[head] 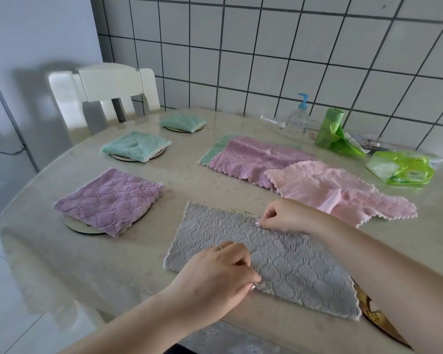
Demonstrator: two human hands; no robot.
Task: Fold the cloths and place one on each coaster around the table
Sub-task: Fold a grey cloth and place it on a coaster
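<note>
Table point(215, 182) | left hand point(215, 274) pinches grey cloth point(279, 256) near edge | right hand point(284, 215) pinches far edge

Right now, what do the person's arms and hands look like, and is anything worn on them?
Both forearms are bare, with no sleeves in view. The left hand wears a thin silver ring on one finger. The right hand shows no ring. The nails look pale and glossy.

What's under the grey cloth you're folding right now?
A coaster pokes out from under the grey cloth at its near right corner, by the table edge. The rest of it is covered. Both hands, left and right, pinch the cloth.
</note>
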